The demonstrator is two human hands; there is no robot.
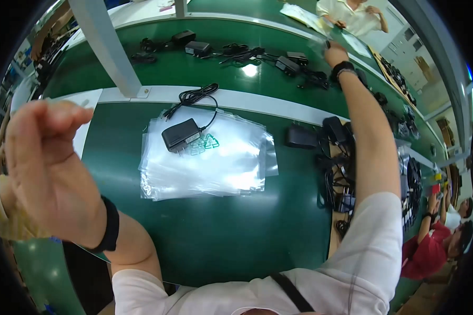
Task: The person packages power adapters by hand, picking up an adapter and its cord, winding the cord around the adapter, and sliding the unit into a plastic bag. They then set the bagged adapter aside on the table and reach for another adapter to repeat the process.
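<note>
My left hand [50, 168] is raised at the left, palm visible and fingers loosely bent, with nothing seen in it. My right arm stretches to the far right, where my right hand [336, 54] is closed on a clear plastic bag [317, 46]. A small dark thing shows at its fingertips; what it is I cannot make out. In front of me, a stack of flat clear plastic bags [210, 168] lies on the green table. On top rests a black power adapter [181, 135], its prongs toward me and its coiled cable [197, 94] beyond it.
More black adapters [302, 136] and cables crowd the right side, partly on a cardboard surface [335, 236]. Beyond a pale rail [247, 104] runs a green strip with a row of adapters [197, 48]. A grey post [102, 47] stands at left. Other people work around.
</note>
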